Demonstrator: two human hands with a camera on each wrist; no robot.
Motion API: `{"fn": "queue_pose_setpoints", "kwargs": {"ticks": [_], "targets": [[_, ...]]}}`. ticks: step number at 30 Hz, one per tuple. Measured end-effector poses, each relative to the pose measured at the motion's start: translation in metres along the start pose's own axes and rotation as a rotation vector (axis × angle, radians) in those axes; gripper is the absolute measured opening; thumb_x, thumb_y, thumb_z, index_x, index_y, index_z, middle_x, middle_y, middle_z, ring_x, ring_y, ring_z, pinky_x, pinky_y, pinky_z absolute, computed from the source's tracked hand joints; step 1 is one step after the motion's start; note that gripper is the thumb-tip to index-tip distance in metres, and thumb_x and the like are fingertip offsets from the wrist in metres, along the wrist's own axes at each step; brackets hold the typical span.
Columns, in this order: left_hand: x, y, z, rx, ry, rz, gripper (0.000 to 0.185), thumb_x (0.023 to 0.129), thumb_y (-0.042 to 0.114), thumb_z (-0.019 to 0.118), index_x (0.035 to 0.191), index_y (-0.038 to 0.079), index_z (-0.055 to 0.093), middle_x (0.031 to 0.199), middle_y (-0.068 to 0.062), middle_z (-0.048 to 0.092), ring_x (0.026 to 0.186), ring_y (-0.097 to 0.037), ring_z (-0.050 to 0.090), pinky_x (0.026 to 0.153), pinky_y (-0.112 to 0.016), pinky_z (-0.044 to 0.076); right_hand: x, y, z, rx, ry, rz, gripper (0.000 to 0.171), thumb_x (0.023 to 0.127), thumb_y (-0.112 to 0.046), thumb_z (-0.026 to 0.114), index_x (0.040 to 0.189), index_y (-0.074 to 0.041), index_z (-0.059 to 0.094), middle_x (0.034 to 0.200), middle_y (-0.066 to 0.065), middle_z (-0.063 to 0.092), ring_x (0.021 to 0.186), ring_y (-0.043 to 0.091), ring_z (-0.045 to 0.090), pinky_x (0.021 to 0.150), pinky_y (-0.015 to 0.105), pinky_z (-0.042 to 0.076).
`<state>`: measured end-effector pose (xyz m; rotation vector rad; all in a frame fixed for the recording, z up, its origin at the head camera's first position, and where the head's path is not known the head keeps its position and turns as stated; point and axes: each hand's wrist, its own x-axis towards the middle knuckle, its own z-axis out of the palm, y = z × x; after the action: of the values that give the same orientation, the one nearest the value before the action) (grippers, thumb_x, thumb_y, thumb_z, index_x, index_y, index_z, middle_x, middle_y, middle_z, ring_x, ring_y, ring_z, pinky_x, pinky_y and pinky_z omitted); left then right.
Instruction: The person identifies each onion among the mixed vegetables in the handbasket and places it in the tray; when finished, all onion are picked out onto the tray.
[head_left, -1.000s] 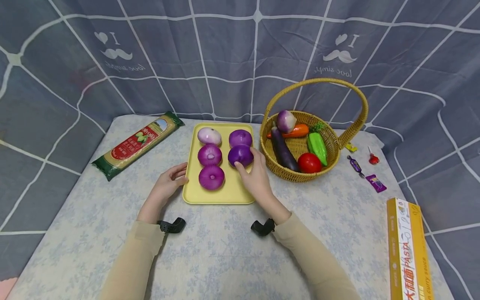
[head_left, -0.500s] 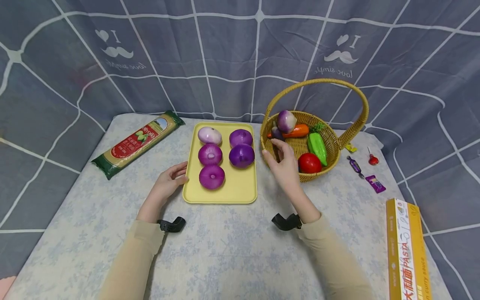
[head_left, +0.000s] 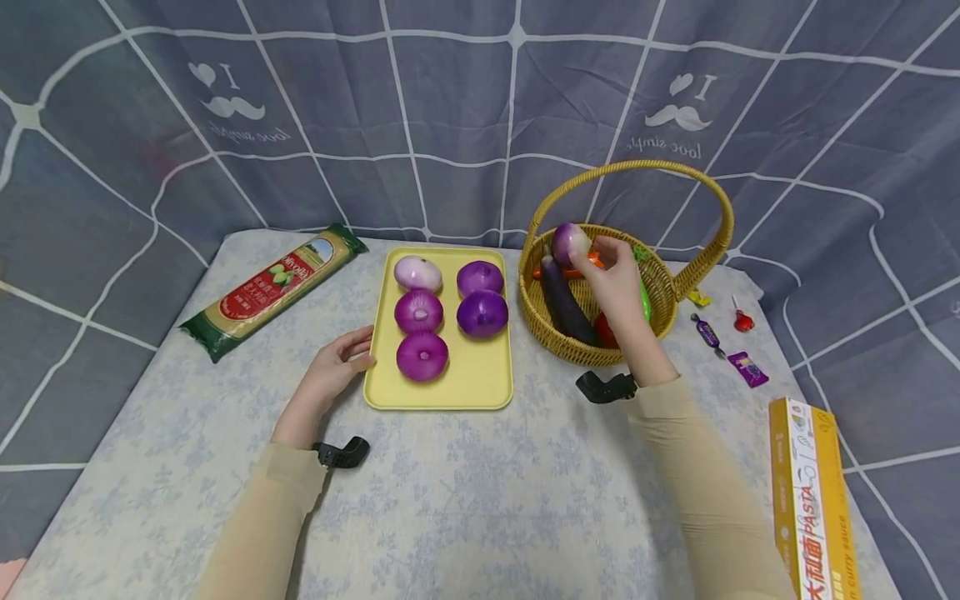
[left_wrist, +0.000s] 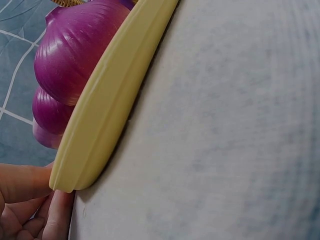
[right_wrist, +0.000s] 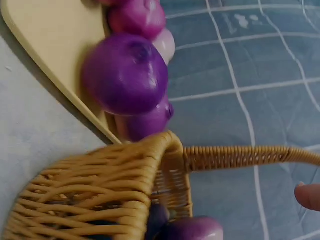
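Note:
My right hand (head_left: pixel 592 257) is inside the wicker basket (head_left: pixel 558 346), its fingers spread beside a purple-and-white onion (head_left: pixel 570 242) at the far rim. In the right wrist view one fingertip (right_wrist: pixel 309 196) stands apart from that onion (right_wrist: pixel 195 230), so no grip shows. My left hand (head_left: pixel 358 357) rests on the table with its fingers (left_wrist: pixel 25 182) against the left edge of the yellow tray (head_left: pixel 480 387). Several purple onions (head_left: pixel 422 356) sit on the tray in two columns.
The basket also holds an eggplant (head_left: pixel 564 302), a carrot, a green pepper and a partly hidden tomato. A green pasta pack (head_left: pixel 273 287) lies at the left rear. A yellow pasta box (head_left: pixel 813 500) stands near the right. Wrapped candies (head_left: pixel 750 367) lie right of the basket.
My right hand left the onion on the tray's right column and moved right and back into the basket, up to the purple-and-white onion. The left hand has stayed put.

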<state>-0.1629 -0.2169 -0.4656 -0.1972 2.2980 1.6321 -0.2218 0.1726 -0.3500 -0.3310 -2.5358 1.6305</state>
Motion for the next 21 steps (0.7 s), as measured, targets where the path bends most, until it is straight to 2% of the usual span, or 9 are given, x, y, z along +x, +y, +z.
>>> {"fn": "queue_pose_setpoints", "kwargs": {"ticks": [8,18,21], "targets": [[0.0,-0.001,0.001,-0.006,-0.004,0.001,0.06,0.099,0.01,0.055,0.155,0.01,0.032,0.149,-0.02,0.046,0.138,-0.033,0.043,0.117,-0.045,0.033,0.03,-0.001,0.008,0.011,-0.002,0.164,0.076,0.09,-0.037,0.067,0.15,-0.005,0.032,0.153,0.017,0.036,0.138,0.028,0.039,0.114,0.043,0.036],[-0.001,0.001,0.001,-0.016,0.005,-0.001,0.061,0.099,0.008,0.056,0.155,0.01,0.032,0.149,-0.02,0.046,0.138,-0.032,0.043,0.116,-0.044,0.035,0.051,0.001,0.025,0.023,0.025,0.275,0.082,0.089,-0.037,0.069,0.152,-0.006,0.026,0.157,0.015,0.029,0.143,0.028,0.034,0.117,0.039,0.033],[0.0,0.0,0.002,-0.017,0.006,-0.003,0.061,0.099,0.008,0.056,0.155,0.01,0.032,0.149,-0.02,0.046,0.138,-0.032,0.043,0.116,-0.044,0.035,0.055,0.003,0.03,0.07,0.032,0.303,0.087,0.089,-0.035,0.07,0.153,-0.005,0.021,0.158,0.016,0.028,0.143,0.027,0.033,0.119,0.036,0.031]]}}
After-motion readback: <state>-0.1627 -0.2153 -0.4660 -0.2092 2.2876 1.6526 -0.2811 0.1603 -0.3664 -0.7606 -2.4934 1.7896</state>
